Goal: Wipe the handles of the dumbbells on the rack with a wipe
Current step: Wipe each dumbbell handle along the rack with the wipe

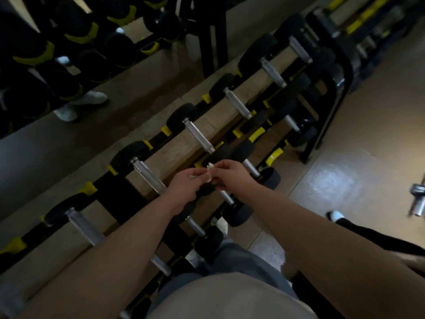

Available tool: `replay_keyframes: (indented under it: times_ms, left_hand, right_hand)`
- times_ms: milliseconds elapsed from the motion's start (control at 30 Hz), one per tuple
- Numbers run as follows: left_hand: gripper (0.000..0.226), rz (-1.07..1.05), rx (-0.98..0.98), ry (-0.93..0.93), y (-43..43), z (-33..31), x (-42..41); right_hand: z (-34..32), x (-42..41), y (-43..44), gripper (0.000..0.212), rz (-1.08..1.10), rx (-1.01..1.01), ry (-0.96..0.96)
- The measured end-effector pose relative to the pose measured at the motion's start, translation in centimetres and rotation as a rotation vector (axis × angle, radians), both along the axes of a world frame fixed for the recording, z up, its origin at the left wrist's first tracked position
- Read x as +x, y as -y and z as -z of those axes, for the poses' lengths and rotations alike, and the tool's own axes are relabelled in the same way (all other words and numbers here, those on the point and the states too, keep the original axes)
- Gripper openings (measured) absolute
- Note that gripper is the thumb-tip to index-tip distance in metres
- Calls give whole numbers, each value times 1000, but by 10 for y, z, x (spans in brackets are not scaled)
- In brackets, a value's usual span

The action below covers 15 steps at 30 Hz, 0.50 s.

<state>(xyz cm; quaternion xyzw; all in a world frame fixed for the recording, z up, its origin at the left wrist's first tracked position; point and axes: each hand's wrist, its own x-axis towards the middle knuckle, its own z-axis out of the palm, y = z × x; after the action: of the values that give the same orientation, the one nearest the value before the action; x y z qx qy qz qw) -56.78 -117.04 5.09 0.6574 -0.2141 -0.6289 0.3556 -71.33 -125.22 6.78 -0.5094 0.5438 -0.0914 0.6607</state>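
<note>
Wipe (209, 168), one: left hand (184, 187), right hand (232, 174)

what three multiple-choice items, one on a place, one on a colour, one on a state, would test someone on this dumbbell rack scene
1. Where is the wipe?
A. on the floor
B. between the left hand and right hand
C. draped over a handle

2. What colour are the cradles on the rack?
A. red
B. blue
C. yellow

3. What is the left hand doing?
A. pinching the wipe
B. lying flat and open
C. gripping a dumbbell

Answers:
1 B, the small white wipe sits where the fingertips of both hands meet, above the rack.
2 C, yellow pads show all along the black rack.
3 A, its fingers curl onto the wipe.
</note>
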Motion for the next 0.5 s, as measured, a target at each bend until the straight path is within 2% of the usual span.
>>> replay_keyframes:
  times_ms: [233, 367, 500]
  left_hand:
    - [28, 22, 43, 3, 8, -9, -8]
    - [23, 19, 38, 99, 22, -16, -9]
    - [25, -41, 10, 133, 41, -7, -9]
  right_hand:
    - [-7, -12, -9, 12, 197, -24, 78]
    - [-10, -9, 3, 16, 169, -49, 89]
    - [-11, -4, 25, 15, 25, -71, 64]
